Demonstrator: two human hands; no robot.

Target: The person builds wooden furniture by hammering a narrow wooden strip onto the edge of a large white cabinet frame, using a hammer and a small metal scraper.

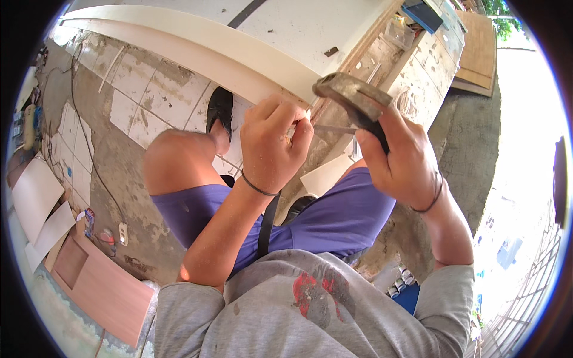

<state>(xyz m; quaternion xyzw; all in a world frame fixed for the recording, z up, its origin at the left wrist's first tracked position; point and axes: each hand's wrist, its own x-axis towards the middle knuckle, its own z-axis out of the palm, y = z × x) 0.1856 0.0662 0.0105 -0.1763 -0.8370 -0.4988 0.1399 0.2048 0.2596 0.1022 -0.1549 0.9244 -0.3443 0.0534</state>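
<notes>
My right hand (406, 161) is wrapped round a claw hammer (352, 95), gripping it close to its metal head. The head is raised over the end of a long cream-white board (197, 51). Close to that end, my left hand (274, 140) is closed in a pinch, thumb against fingers. Something tiny and pale shows at its fingertips, too small to name. The board runs along the edge of a large white panel (286, 30).
A wooden frame with compartments (412, 65) holds small items at the upper right, beside plywood sheets (477, 48). To the left, a cable (89, 143) crosses the worn tiled floor (143, 83) to a power socket (123, 234). Pinkish boards (107, 292) lie at lower left.
</notes>
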